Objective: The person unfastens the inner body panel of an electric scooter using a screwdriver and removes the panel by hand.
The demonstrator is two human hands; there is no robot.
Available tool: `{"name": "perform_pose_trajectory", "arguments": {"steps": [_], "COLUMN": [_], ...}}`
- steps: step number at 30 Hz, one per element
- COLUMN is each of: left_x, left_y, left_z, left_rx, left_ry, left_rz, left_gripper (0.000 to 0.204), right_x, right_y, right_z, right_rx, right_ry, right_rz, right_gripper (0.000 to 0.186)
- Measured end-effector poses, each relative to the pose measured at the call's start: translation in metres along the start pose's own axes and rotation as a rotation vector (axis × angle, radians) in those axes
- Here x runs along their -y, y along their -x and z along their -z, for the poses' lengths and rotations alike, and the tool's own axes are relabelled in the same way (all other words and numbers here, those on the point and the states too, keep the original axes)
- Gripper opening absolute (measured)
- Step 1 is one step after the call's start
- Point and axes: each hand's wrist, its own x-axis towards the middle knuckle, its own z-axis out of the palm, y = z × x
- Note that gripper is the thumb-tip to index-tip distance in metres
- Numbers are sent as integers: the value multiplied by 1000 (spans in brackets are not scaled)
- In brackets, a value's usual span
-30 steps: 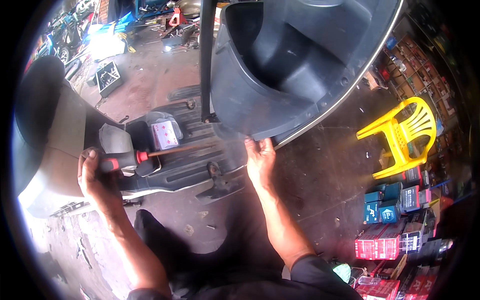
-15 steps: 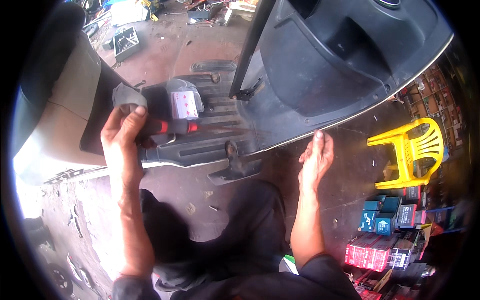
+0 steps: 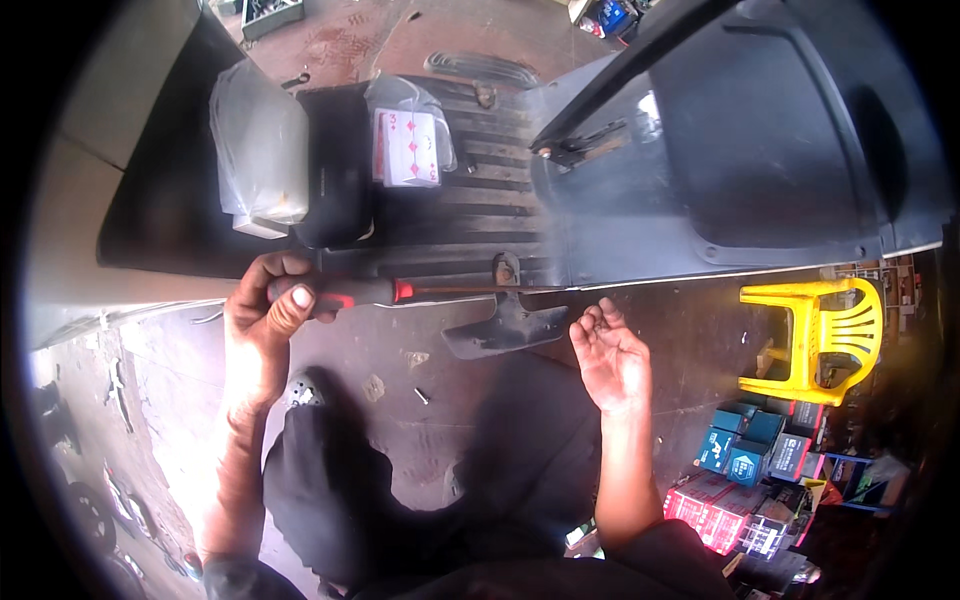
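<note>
My left hand [image 3: 270, 310] is closed round the grey-and-red handle of a long screwdriver [image 3: 360, 291]. Its thin shaft points right, level along the near edge of a scooter's ribbed floorboard [image 3: 430, 262]. To the right of the shaft, my right hand [image 3: 612, 358] is raised with nothing in it, palm up, its fingers loosely bent and apart. Below the shaft a black footrest bracket [image 3: 507, 328] juts out from the floorboard. On the scooter, beyond my left hand, lie a plastic-wrapped white block [image 3: 262, 150] and playing cards [image 3: 408, 150] with a clear bag.
The scooter's dark front panel [image 3: 790, 150] rises at the right, with a black bar [image 3: 620, 85] slanting before it. A yellow plastic chair [image 3: 808, 340] stands at the right, several boxes [image 3: 735, 450] below it. A small bolt-like piece [image 3: 422, 396] lies on the floor.
My left hand has come down with the screwdriver to the floorboard's near edge. My right hand has turned from closed fingers to a palm-up, loosened pose. The whole view has shifted closer.
</note>
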Motion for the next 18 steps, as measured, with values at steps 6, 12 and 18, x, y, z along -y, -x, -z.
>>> {"name": "perform_pose_trajectory", "arguments": {"steps": [6, 12, 18], "left_x": [1, 5, 13], "left_y": [23, 50, 58], "left_z": [23, 61, 68], "left_rx": [-129, -250, -316], "left_ry": [-19, 27, 51], "left_rz": [-102, -152, -101], "left_gripper": [42, 42, 39], "right_x": [-28, -42, -37], "right_y": [-4, -72, -94], "right_z": [-36, -54, -56], "right_rx": [19, 134, 92], "right_ry": [562, 1181, 1761], "right_rz": [101, 444, 933], "right_gripper": [24, 22, 35]}}
